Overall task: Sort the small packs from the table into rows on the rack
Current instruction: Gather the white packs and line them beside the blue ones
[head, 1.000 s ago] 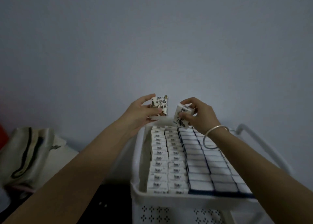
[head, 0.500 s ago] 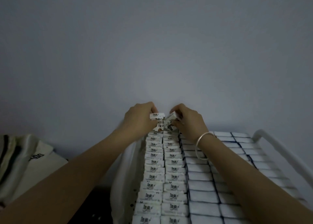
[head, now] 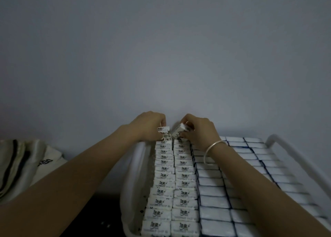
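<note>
- On the far left, a cream cloth bag with dark stripes is lying beside the white plastic rack.
- The left hand is pinching a small white paper pack with black print at the far end of the left row.
- The right hand is gripping a second printed pack, tilted, at the far end of the next row.
- The rows of packs are filling almost the whole rack, so the job is looking nearly done. The table is not showing, so I cannot tell how many packs are waiting.

The rack runs off the bottom and right edges; print on the packs is too blurred to read.
</note>
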Demonstrator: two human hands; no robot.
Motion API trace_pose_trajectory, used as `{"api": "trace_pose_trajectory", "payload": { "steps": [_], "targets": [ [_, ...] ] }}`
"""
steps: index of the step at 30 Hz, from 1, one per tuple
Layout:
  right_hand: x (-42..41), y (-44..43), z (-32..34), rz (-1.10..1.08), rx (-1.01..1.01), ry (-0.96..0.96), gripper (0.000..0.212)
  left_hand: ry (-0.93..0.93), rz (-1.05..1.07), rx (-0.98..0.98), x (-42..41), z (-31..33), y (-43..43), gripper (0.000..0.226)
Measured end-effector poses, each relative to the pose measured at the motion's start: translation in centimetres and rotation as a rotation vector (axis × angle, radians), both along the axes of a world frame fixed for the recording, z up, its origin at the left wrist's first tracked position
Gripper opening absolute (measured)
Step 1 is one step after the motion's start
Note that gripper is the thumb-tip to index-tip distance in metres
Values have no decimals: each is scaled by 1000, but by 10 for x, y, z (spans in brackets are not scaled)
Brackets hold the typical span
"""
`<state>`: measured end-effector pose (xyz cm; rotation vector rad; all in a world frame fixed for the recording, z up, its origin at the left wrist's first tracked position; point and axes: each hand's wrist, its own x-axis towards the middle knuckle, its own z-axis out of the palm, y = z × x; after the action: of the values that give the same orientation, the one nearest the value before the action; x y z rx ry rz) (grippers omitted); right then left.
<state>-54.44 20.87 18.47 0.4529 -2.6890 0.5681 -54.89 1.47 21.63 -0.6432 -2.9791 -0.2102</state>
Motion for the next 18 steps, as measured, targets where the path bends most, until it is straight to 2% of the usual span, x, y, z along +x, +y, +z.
{"api": "trace_pose_trajectory", "payload": {
  "steps": [6, 11, 14, 18],
  "targets": [
    [-5, -6, -2, 34, 166, -63, 33, -12, 22, -192, -2, -1, 12, 30],
    [-11, -5, -15, 54, 251, -69, 42, 47, 18, -220, -4, -6, 21, 23],
    [-5, -2, -18, 70, 208, 14, 39, 153, 56, -286, 2, -9, 24, 24],
    [1, -2, -9, 55, 91, -7, 41, 25, 86, -267, 19, -3, 36, 22]
  ]
}}
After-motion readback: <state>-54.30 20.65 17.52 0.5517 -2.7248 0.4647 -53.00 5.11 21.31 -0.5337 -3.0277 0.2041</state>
